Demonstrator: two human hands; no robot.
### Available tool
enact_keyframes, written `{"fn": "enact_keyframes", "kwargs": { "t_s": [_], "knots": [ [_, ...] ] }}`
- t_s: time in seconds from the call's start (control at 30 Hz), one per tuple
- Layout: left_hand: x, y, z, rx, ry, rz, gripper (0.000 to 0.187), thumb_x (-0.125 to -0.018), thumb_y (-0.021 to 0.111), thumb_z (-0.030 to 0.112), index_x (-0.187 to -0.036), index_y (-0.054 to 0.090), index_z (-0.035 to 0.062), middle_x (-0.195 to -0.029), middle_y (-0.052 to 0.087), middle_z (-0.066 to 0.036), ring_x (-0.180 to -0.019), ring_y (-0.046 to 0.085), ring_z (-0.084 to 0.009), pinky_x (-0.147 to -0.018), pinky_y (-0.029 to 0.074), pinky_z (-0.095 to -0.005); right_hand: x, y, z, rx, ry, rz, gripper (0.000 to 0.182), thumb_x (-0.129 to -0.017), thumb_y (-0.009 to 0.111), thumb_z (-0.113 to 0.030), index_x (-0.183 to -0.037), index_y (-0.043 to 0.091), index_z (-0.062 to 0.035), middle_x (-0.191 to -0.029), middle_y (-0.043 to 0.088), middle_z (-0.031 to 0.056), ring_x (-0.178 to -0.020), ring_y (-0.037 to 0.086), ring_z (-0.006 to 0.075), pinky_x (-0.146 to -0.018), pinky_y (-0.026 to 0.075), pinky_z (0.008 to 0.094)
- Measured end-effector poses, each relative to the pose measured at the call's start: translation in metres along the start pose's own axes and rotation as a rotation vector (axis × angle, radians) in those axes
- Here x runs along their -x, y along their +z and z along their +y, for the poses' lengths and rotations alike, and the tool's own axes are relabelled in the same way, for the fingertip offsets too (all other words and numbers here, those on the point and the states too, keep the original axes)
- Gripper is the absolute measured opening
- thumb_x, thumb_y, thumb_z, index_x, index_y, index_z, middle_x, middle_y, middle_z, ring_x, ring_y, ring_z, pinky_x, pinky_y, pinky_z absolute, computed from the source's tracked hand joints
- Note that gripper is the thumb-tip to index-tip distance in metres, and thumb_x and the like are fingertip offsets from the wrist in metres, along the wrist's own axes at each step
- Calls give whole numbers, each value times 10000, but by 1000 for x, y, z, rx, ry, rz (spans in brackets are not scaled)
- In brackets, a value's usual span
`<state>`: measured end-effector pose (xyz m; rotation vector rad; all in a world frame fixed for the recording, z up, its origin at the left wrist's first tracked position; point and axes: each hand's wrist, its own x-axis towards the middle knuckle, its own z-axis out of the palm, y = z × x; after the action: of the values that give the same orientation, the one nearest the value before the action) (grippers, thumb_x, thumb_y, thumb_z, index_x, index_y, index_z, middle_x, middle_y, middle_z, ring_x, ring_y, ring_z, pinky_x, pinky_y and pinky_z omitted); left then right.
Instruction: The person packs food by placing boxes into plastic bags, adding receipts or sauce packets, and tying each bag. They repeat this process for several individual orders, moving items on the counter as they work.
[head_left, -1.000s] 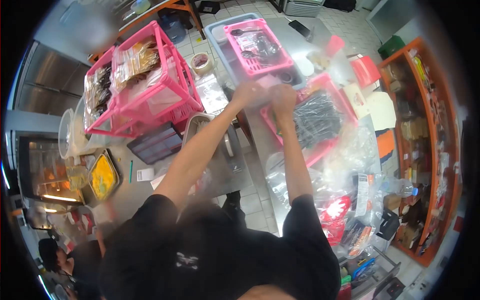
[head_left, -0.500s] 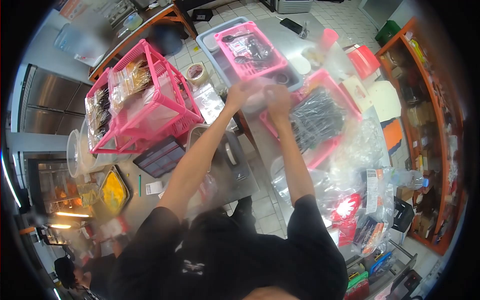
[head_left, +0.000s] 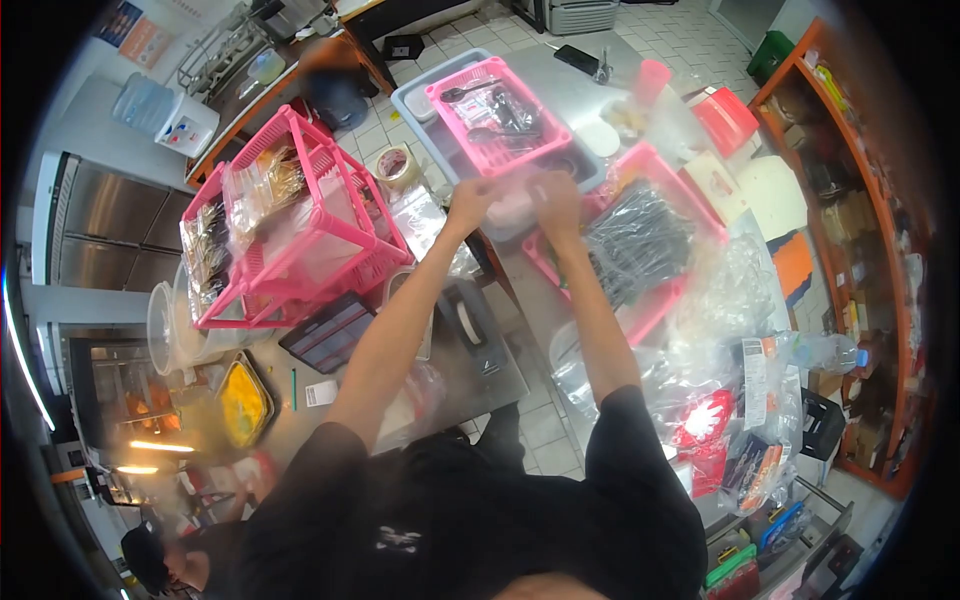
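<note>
Both arms reach forward over the gap between two metal tables. My left hand [head_left: 469, 204] is closed on one side of a clear, blurred plastic bag [head_left: 511, 207]. On the bag's other side, my right hand [head_left: 555, 205] is closed too, its fingers smeared and partly hidden. Just beyond them is a grey-blue tub [head_left: 417, 97] with a pink basket [head_left: 466, 121] in it, holding black plastic spoons and small packets. Right of my right hand, another pink basket [head_left: 707, 207] holds a stack of black cutlery wrapped in clear plastic [head_left: 637, 238].
A pink rack [head_left: 322, 222] of wrapped packets stands left, near a tape roll [head_left: 396, 167]. A yellow-filled tray [head_left: 243, 400] lies lower left; another person [head_left: 195, 565] is beyond it. Plastic bags [head_left: 715, 300] and a bottle [head_left: 820, 352] are right, before an orange-framed shelf [head_left: 873, 250].
The view has shifted slightly, so most things on the left appear lower and further right. Both hands stay at the bag, and its visible part hangs a little lower.
</note>
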<state>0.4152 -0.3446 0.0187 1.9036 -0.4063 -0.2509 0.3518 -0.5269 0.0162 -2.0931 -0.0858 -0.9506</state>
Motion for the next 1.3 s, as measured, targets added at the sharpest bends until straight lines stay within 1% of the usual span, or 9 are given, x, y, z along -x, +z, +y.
{"fn": "enact_keyframes", "kwargs": {
  "t_s": [0.3,0.47,0.57,0.67,0.73,0.87,1.0,1.1,1.3],
  "knots": [
    [3,-2,17,-32,65,247,219,-957,578,187,-983,653,-18,-733,658,-59,-673,622,-125,-643,472,-280,-5,-7,-17,85,-228,135,20,-738,644,-81,-731,643,-101,-801,648,62,-845,586,298,-784,441,418],
    [6,-26,74,-42,239,389,177,-1005,521,177,-972,579,13,-773,647,-62,-707,619,-139,-642,465,-298,15,36,18,353,-57,-744,48,-752,593,-93,-710,612,-108,-794,647,116,-759,625,317,-704,480,450],
    [33,-54,135,-32,302,610,173,-1003,505,182,-1026,575,26,-803,687,-117,-753,661,-184,-681,493,-339,-2,43,30,450,-194,-546,94,-783,590,-156,-813,656,-96,-799,651,140,-715,625,336,-652,485,471],
    [106,-79,178,-31,264,405,169,-1007,508,192,-1054,561,38,-812,699,-97,-772,667,-156,-711,495,-300,-20,-9,-59,-293,188,-227,513,-837,648,-204,-1318,534,-67,-1256,604,130,-1123,578,268,-924,455,391],
    [158,-83,182,64,138,312,194,-1003,517,209,-1051,579,32,-811,697,-105,-786,679,-170,-728,504,-318,-13,-45,-152,-802,257,-478,818,-851,701,-246,-1510,248,-75,-1512,337,125,-1240,482,241,-955,438,374],
    [252,-84,161,33,-34,301,129,-966,572,99,-1052,594,5,-908,635,-31,-849,546,-76,-761,448,-238,73,-40,-230,-786,259,-566,441,-853,697,-70,-1265,553,-4,-1243,591,101,-1044,585,181,-874,479,299],
    [355,-108,99,108,-16,390,539,-845,731,252,-1292,524,33,-1155,617,-80,-1035,565,-186,-908,439,-340,165,-32,-241,-807,687,-392,163,-867,672,-33,-1019,679,27,-941,696,50,-855,625,130,-795,478,253],
    [413,-129,50,-962,-87,144,939,-665,853,357,-1425,384,65,-1327,502,-135,-1204,479,-320,-1025,363,-444,196,-26,-256,-744,1009,-166,200,-921,627,-65,-1102,667,11,-963,676,25,-858,604,80,-757,483,256],
    [467,-166,7,-603,-9,198,1176,-465,888,291,-1465,309,70,-1392,423,-187,-1279,395,-393,-1084,294,-488,258,8,-287,-588,665,-593,346,-979,580,-230,-1217,581,22,-1135,649,120,-1046,605,189,-924,450,322]
  ]
}}
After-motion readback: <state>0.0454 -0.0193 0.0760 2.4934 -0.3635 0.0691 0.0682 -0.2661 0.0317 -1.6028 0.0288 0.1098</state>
